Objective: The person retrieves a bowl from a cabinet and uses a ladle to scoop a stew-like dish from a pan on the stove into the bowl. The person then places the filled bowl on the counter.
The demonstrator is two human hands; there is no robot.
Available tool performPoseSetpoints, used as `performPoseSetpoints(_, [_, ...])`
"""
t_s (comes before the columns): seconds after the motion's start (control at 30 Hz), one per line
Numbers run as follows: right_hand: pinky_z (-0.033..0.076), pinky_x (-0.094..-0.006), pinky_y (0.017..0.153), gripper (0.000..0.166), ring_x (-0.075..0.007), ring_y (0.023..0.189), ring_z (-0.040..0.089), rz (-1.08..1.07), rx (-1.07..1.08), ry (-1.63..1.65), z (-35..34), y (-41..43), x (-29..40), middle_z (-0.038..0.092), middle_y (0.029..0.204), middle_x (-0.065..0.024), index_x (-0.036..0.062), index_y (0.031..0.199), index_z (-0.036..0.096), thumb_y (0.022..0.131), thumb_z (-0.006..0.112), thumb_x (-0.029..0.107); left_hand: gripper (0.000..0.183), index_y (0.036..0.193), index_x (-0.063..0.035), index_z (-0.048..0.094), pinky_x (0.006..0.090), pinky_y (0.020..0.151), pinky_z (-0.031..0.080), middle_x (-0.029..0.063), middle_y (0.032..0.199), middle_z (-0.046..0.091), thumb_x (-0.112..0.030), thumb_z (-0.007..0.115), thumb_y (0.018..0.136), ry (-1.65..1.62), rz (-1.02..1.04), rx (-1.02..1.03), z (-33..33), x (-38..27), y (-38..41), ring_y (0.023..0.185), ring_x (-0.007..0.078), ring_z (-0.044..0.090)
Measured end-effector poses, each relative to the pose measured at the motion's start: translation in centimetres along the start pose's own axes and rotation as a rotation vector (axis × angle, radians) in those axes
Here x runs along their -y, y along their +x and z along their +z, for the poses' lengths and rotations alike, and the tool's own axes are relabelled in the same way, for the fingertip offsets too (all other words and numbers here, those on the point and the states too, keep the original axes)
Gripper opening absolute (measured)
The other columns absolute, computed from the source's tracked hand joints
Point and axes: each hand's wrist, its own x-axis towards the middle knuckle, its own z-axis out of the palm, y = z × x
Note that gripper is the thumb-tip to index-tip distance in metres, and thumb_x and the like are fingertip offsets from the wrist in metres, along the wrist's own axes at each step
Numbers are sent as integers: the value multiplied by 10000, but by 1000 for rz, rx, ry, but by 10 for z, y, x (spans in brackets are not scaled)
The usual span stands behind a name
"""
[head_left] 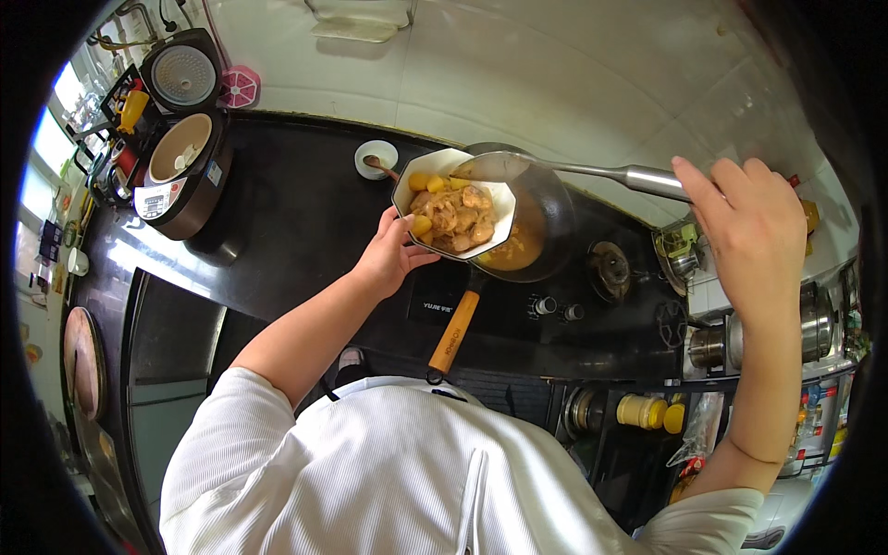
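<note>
My left hand (pixel 392 257) holds an octagonal white bowl (pixel 505 208) with a dark rim, raised over the left side of a wok. Chunks of cooked meat (pixel 458 218) and yellow potato-like pieces (pixel 419 182) fill much of it. In my right hand (pixel 753 215) is the steel handle of a cooking spatula (pixel 655 180); its blade (pixel 492 166) lies across the bowl's far rim, touching or just above the food. Brown sauce (pixel 520 250) pools in the dark wok (pixel 558 229), whose wooden handle (pixel 454 333) points toward me. The bowl hides part of the wok.
A rice cooker (pixel 201 187) with its lid up stands at the left. Behind the bowl sits a small white bowl (pixel 377 156) with a wooden spoon. Right of the wok are a second burner (pixel 610 270) and stove knobs (pixel 546 305). Pots (pixel 707 347) stand farther right.
</note>
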Motion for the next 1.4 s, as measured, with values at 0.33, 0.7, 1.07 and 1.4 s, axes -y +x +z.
performPoseSetpoints(0.33, [484,-334,670,356,-246,731,625,625,313,714,67,-67,3,665,842,-86,83,1040,703,699,793,135,442,1391,-177,267,445,924,508,138,1344,463,-280,386,978,-66,33,6,-17,-5,-16,1080,312,610])
performPoseSetpoints(0.7, [333,-193,561,234,-26,622,433,1361,463,1469,155,-191,81,495,693,76,10,1081,688,875,672,119,547,1465,-85,227,439,1008,466,154,1442,419,-365,355,1014,16,88,-51,-97,-4,-62,1246,294,518])
performPoseSetpoints(1.07, [353,-209,546,251,-40,587,434,1483,420,1248,182,-274,133,504,655,64,13,1089,689,875,681,143,377,1362,-158,313,423,886,531,123,1378,452,-223,343,991,-58,-7,-292,-172,35,-86,1071,303,615])
performPoseSetpoints(1.4, [491,-376,703,335,-306,791,658,1286,664,710,159,-233,120,692,848,-135,109,1109,690,833,704,298,431,1407,-173,289,459,959,475,131,1397,436,-256,377,993,-22,-6,-339,-178,30,-90,1163,330,555])
